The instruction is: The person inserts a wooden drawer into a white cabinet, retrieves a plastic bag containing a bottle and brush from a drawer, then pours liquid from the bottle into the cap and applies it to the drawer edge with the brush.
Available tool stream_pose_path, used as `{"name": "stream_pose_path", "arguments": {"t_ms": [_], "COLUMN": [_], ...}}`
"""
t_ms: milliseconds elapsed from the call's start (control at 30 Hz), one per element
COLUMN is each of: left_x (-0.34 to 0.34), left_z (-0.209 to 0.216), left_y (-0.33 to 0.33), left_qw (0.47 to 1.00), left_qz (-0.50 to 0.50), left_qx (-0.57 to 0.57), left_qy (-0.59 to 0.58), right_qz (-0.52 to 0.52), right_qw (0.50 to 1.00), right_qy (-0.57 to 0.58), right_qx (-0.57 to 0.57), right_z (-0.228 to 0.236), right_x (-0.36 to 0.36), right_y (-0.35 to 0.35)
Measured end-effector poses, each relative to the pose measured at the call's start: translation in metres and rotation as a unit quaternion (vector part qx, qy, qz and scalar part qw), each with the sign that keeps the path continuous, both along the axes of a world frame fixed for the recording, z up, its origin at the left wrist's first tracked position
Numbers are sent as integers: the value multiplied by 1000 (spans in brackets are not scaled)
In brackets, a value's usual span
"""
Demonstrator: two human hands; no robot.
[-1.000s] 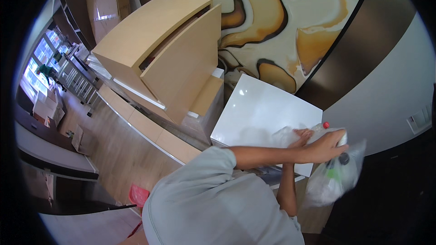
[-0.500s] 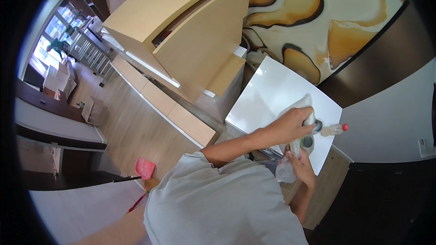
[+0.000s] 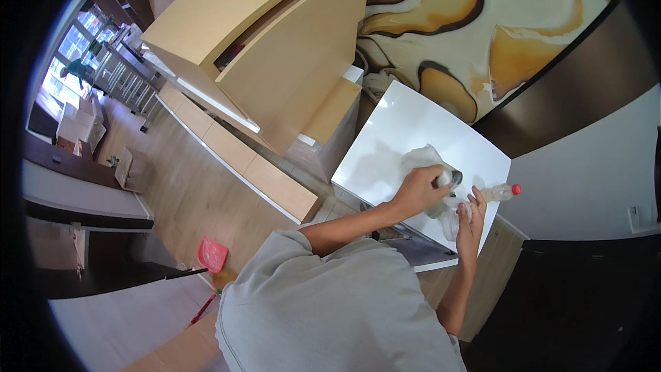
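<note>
Head view: handled plastic bag (image 3: 418, 156) over white tabletop (image 3: 392, 124)
Saw left hand (image 3: 418, 190) closed on plastic bag, with dark rounded object (image 3: 457, 178) at fingertips; found right hand (image 3: 470, 224) at near side of bag, fingers extended, could not tell whether gripping; noted red-capped bottle (image 3: 496, 193) just beyond right fingertips, light wood cabinet (image 3: 289, 62) well apart, farther left

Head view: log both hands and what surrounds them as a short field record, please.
Left hand: fingers curled on translucent plastic bag
Right hand: at the bag's near side, grip unclear
Surface: glossy white top below both hands
Red-capped bottle: right of the hands
Left, beyond: pale wood cabinet, front panel ajar
Floor: red dustpan, left
</note>
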State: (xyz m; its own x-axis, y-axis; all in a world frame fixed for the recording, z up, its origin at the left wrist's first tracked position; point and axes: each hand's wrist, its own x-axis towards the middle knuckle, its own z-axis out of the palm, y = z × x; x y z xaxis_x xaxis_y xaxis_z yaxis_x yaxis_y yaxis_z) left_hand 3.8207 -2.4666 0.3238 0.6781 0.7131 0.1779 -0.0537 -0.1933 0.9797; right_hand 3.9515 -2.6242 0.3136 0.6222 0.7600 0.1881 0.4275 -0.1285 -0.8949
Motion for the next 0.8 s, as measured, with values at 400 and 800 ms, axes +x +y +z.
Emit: {"name": "stream_pose_path", "arguments": {"t_ms": [400, 800], "left_x": [-23, -27], "left_z": [-27, -45], "left_y": [29, 20], "left_qw": [981, 967], "left_qz": [144, 252], "left_qx": [-118, -28], "left_qy": [-45, -5], "right_qz": [74, 177], "right_qw": [985, 973], "right_qy": [157, -147], "right_qx": [-16, 26], "right_z": [-32, 16], "right_x": [-12, -36], "right_y": [82, 71]}}
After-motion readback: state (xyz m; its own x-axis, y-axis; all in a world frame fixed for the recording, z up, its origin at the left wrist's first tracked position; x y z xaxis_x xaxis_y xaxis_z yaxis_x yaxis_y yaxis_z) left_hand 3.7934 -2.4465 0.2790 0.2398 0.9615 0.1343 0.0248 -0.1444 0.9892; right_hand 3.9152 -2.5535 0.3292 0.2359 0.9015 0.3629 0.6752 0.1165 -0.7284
